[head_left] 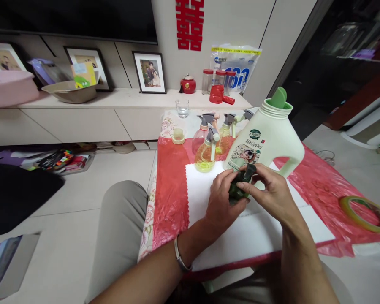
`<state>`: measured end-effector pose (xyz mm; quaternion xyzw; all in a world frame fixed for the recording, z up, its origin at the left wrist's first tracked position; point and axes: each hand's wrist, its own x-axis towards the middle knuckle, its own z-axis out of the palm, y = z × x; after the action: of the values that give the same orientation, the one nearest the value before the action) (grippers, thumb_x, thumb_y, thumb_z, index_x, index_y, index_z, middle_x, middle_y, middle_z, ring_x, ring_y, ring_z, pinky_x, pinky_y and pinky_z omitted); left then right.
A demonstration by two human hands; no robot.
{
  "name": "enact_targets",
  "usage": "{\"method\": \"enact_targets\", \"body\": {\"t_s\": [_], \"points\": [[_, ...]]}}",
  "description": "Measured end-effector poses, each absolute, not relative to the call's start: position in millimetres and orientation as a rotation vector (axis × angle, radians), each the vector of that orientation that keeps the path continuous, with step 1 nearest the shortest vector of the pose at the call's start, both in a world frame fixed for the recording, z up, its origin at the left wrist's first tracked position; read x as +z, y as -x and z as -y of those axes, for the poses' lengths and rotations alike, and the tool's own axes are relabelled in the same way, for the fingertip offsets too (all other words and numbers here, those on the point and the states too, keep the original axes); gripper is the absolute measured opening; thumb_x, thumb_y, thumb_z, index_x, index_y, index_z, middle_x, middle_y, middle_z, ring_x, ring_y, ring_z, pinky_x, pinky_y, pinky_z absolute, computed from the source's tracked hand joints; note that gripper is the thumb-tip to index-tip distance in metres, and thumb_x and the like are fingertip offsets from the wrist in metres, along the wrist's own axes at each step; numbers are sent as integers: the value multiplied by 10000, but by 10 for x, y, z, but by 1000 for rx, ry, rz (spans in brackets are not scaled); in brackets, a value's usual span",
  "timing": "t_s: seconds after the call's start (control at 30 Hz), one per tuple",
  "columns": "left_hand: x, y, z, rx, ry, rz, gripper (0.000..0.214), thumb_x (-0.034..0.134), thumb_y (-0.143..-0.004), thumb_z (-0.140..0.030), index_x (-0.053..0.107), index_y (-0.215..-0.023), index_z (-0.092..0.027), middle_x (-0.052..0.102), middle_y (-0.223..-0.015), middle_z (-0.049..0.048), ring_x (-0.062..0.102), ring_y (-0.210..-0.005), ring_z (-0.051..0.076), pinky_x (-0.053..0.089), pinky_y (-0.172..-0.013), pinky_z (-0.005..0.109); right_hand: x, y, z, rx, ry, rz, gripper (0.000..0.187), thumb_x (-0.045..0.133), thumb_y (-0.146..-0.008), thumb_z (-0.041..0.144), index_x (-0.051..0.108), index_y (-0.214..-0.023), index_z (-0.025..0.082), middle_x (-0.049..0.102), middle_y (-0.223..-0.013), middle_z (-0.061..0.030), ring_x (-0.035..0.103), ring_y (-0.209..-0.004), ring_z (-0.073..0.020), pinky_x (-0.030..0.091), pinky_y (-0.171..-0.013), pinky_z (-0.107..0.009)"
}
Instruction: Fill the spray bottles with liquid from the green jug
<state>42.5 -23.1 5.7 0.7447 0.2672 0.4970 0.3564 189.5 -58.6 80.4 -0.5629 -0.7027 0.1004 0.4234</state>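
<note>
Both my hands are on a small dark green bottle (236, 190) with a black pump-like top (249, 172). My left hand (221, 204) is wrapped round its body, and the fingers of my right hand (274, 192) close around its upper part. Fingers hide much of the bottle. Just behind my hands stands a large pale green jug (275, 131) with a green piece (278, 98) in its mouth. To the left of the jug is a clear spray bottle (205, 159) with yellow liquid. More spray bottles, one pinkish (199, 140) and one yellowish (224, 139), stand behind it.
White sheets (198, 198) lie over red plastic (171, 190) on the table. A pale cap (178, 137) and a glass (182, 109) stand toward the back, a tape roll (346, 207) at the right. Behind is a cabinet (145, 101) with picture frames, jars and a bag.
</note>
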Motion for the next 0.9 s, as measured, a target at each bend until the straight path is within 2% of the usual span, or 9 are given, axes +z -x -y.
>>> {"method": "enact_targets", "body": {"t_s": [0.13, 0.33, 0.4, 0.53, 0.67, 0.9], "points": [[45, -430, 241, 1320, -1887, -677, 655, 723, -802, -235, 425, -1385, -216, 508, -1401, 146, 497, -1318, 308, 418, -1123, 545, 806, -1872, 574, 228, 1396, 1797, 152, 708, -904, 284, 660, -1025, 207, 598, -942, -4, 554, -858, -127, 465, -736, -256], [33, -410, 253, 1284, -1890, -667, 633, 693, -840, -239, 418, -1409, -215, 481, -1432, 155, 472, -1348, 315, 402, -1139, 559, 795, -1864, 568, 164, 1474, 1774, 224, 751, -868, 350, 616, -900, 174, 536, -816, -1, 499, -748, -126, 402, -628, -263], [35, -401, 258, 1273, -1905, -672, 630, 681, -857, -253, 413, -1425, -220, 469, -1447, 154, 465, -1358, 314, 398, -1146, 558, 809, -1881, 589, 190, 1469, 1791, 241, 741, -876, 368, 620, -967, 181, 561, -869, -8, 519, -777, -132, 424, -650, -262], [38, -394, 263, 1263, -1924, -675, 650, 675, -873, -277, 393, -1456, -231, 450, -1470, 153, 449, -1375, 312, 388, -1158, 560, 845, -1919, 628, 313, 1374, 1813, 204, 629, -966, 343, 612, -1116, 206, 586, -1097, -43, 560, -973, -151, 473, -794, -265], [50, -392, 266, 1255, -1934, -675, 663, 671, -872, -262, 384, -1469, -246, 452, -1470, 142, 444, -1382, 304, 385, -1164, 556, 855, -1930, 628, 338, 1370, 1803, 124, 588, -989, 304, 627, -1052, 205, 585, -1049, -39, 560, -936, -143, 465, -804, -267], [67, -387, 264, 1244, -1918, -668, 671, 676, -860, -258, 391, -1466, -211, 456, -1469, 154, 443, -1379, 307, 375, -1172, 545, 840, -1936, 626, 322, 1413, 1786, 153, 599, -976, 333, 621, -1057, 204, 607, -1050, -30, 560, -892, -144, 457, -788, -282]]}}
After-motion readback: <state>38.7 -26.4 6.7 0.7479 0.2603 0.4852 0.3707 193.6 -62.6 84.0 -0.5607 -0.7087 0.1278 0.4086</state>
